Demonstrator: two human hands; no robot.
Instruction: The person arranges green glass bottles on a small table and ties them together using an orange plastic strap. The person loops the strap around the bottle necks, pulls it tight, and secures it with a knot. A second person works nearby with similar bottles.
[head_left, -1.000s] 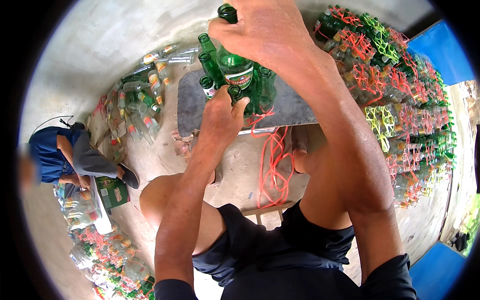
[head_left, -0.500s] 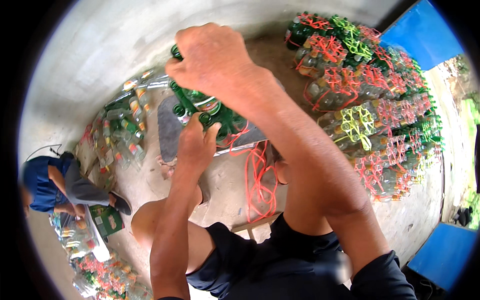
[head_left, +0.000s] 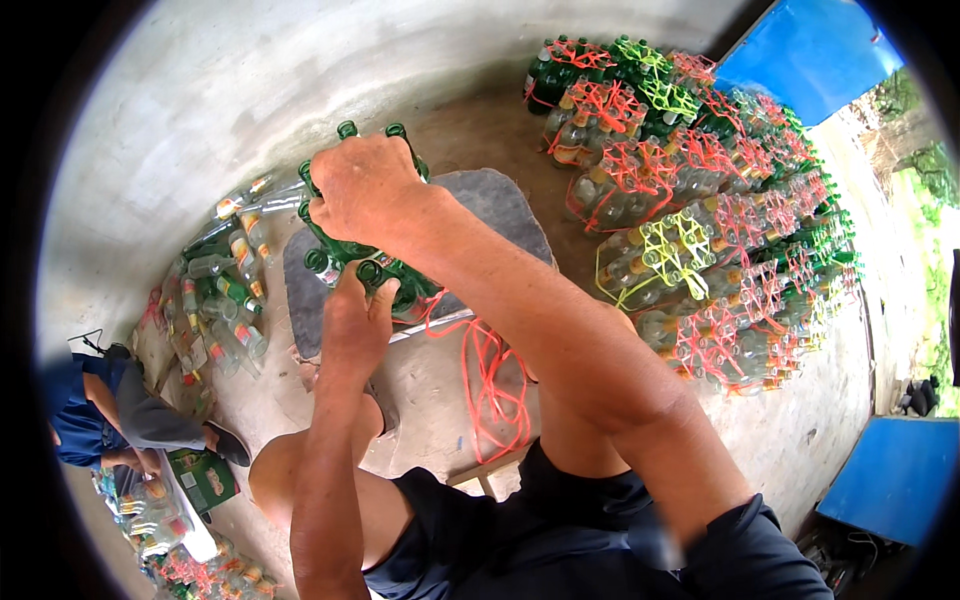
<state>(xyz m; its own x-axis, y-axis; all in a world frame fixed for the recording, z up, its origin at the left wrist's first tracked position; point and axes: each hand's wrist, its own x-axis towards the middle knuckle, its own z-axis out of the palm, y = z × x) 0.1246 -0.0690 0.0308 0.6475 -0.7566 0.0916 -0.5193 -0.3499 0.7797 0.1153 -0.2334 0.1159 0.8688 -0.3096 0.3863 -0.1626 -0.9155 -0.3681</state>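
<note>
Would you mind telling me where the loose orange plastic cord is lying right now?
In the head view, the loose orange plastic cord lies on the concrete floor at centre, trailing from the cluster of green glass bottles toward the person's knees.

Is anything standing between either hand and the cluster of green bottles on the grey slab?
Nothing visible does. The right hand already lies on top of the green bottles, and the left hand grips them at the near side. The orange cord lies loose beside the grey slab, not in between.
</note>
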